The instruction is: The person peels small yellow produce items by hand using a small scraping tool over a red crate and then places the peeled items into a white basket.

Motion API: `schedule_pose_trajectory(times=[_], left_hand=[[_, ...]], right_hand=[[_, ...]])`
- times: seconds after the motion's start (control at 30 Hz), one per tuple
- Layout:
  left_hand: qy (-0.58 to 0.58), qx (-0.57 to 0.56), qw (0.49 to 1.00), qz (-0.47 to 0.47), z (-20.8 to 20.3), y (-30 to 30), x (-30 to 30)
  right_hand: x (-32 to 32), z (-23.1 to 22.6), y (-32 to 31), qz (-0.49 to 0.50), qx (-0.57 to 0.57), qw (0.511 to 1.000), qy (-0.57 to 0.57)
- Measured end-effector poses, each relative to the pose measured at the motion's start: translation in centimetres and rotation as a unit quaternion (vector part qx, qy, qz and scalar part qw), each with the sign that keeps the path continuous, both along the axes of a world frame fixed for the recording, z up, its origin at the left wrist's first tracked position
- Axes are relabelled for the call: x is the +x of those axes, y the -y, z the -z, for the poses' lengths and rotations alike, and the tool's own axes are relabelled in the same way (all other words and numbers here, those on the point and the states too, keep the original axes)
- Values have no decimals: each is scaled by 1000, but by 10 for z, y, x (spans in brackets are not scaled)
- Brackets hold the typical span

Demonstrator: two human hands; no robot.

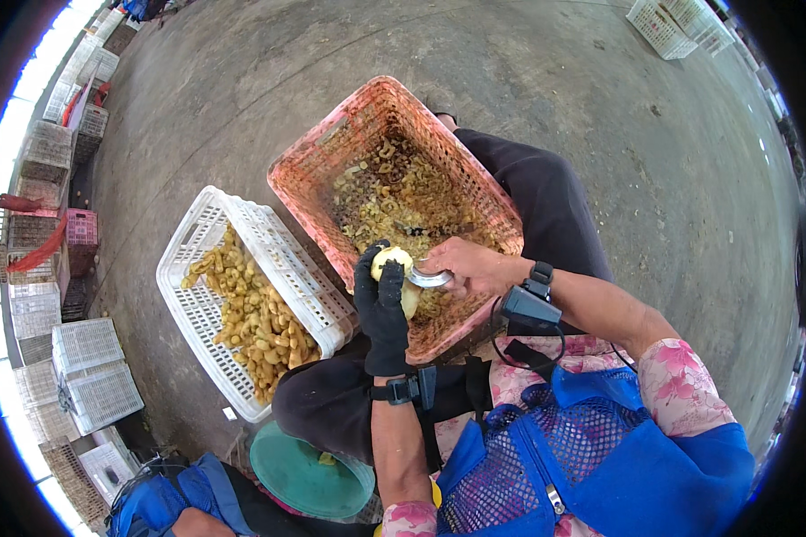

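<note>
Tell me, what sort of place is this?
Probably a food-preparing shed or warehouse: there's a concrete floor, plastic crates stacked along the left side, and a white crate of knobbly yellowish vegetables beside a pink crate of scraps.

Soft daylight is covering the floor (636,197) | glare is bleaching the left edge | black fisheye rim is darkening corners

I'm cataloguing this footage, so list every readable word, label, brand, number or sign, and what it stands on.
None can be read.
Curved silver metal tool in the right hand: no legible mark.
Black box-shaped wrist device: any marking is too small.
Stacked pale plastic crates at left: too small and blurred to read.
</note>
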State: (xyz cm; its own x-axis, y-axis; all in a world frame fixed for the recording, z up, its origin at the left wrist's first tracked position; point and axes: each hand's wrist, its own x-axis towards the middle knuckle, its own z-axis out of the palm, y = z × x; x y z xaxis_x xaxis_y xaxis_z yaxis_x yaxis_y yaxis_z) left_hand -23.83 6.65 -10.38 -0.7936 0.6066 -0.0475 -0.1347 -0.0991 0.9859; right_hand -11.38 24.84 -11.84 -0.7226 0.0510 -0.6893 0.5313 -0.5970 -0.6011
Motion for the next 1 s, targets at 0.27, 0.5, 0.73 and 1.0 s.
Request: schedule_pose_trajectory(times=[0.27, 0.5, 0.73, 1.0], left_hand=[[-20, 24, 999, -28, 47, 6, -17], [187, 70, 980, -13, 34, -15, 7], [117, 49, 992, -13, 24, -19, 9], [167, 118, 978, -30, 39, 0, -22]], right_hand=[[59, 26, -27, -168, 195, 966, -15], [24, -45, 6, 86, 159, 983, -22], [-7, -41, 24, 99, 257, 961, -29], [35, 1, -10, -158, 262, 941, -142]])
